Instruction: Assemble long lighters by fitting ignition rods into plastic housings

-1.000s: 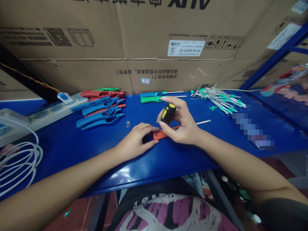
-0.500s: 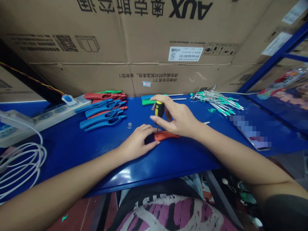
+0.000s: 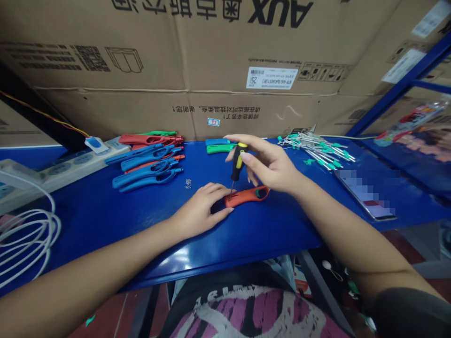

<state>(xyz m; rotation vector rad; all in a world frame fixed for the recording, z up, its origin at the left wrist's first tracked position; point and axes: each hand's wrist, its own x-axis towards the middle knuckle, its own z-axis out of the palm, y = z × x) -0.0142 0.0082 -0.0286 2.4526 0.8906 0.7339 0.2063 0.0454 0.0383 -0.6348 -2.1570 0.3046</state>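
Note:
My right hand [image 3: 273, 164] grips a black and yellow screwdriver [image 3: 238, 163] by its handle. The screwdriver leans slightly, its thin shaft pointing down with the tip at the near-left end of an orange lighter handle [image 3: 244, 197]. Thumb and index finger of my left hand [image 3: 199, 209] close around that same end and hold it on the blue table. A green part shows in the loop at the handle's right end. Several tiny screws [image 3: 188, 183] lie beyond my left hand.
To the left are stacked blue and red lighter handles [image 3: 151, 166], a power strip [image 3: 66, 164] and a coiled white cable [image 3: 31, 239]. Behind my right hand lies a green lighter handle [image 3: 219, 149]. Metal rods with green ends [image 3: 320, 150] and a phone [image 3: 366, 195] occupy the right. A cardboard box [image 3: 148, 103] stands behind.
The screwdriver's top has tilted to the right, and my right hand has shifted slightly right with its grip loosened. More of the orange handle shows. My left hand keeps its hold.

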